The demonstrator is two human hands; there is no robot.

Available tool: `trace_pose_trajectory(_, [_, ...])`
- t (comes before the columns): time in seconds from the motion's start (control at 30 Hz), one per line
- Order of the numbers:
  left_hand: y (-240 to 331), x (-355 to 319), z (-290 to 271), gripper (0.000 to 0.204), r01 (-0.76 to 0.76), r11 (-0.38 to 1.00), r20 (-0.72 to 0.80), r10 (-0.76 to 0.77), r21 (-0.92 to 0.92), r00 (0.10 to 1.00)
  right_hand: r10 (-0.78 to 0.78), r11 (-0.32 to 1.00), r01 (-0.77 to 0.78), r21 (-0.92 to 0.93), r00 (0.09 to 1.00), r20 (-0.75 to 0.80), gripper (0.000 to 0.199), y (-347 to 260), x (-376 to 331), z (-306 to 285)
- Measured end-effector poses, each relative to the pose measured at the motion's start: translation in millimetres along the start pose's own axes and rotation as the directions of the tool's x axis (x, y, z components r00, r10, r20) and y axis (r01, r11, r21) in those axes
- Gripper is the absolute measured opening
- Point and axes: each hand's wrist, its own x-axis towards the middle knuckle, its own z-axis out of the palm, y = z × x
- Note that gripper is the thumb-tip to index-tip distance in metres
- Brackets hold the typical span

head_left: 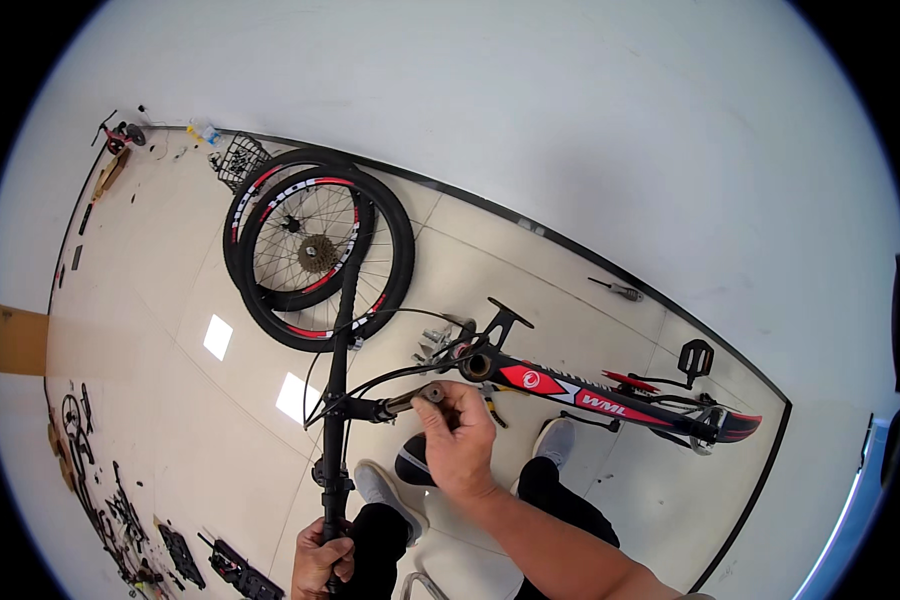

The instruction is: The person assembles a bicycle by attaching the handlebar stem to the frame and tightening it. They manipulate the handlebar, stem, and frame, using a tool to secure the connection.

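Note:
My left hand [322, 555] is wrapped round the near end of a black bicycle handlebar [338, 400], which stretches away from me with cables looping off it. My right hand [458, 440] pinches the free end of the metal handlebar stem [402, 404] that sticks out rightward from the bar's middle. Just beyond that hand lies a black and red bicycle frame [545, 380], its open head tube [478, 365] facing the stem. The stem is apart from the tube. Under my right wrist shows part of a black saddle-like shape [412, 462].
Two wheels [317, 253] overlap on the tiled floor beyond the handlebar, near a wire basket [242, 160]. A screwdriver [620, 290] lies by the wall. The frame carries a pedal [696, 360]. Several bicycle parts [240, 572] lie at the lower left. My shoes [385, 497] are close by.

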Motion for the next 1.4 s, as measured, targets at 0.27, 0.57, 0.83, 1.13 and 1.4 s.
trace_pose_trajectory(0.27, [6.9,-63.5,32.6,0.033,-0.143,0.990,-0.069,0.143,-0.005,0.987,0.373,0.860,-0.367,0.355,0.926,0.052,0.020,-8.1,-0.4,-6.4])
trace_pose_trajectory(0.57, [22.5,-151.2,109.7,0.043,-0.309,0.931,-0.108,0.333,0.194,0.937,0.387,0.664,-0.434,0.609,0.896,0.217,0.014,-29.3,1.5,-10.8])
trace_pose_trajectory(0.83, [24.8,-182.2,180.8,0.041,-0.466,0.806,-0.065,0.521,0.364,0.851,0.461,0.308,-0.503,0.808,0.821,0.335,0.018,-35.0,9.8,-14.8])
trace_pose_trajectory(1.13, [15.6,-188.2,240.1,0.033,-0.528,0.695,0.001,0.605,0.488,0.796,0.447,-0.101,-0.508,0.856,0.745,0.495,0.026,-37.5,28.3,-22.2])
trace_pose_trajectory(1.4, [2.7,-186.5,260.2,0.030,-0.552,0.607,0.030,0.657,0.571,0.754,0.402,-0.311,-0.487,0.816,0.711,0.577,0.027,-39.1,28.8,-19.9])
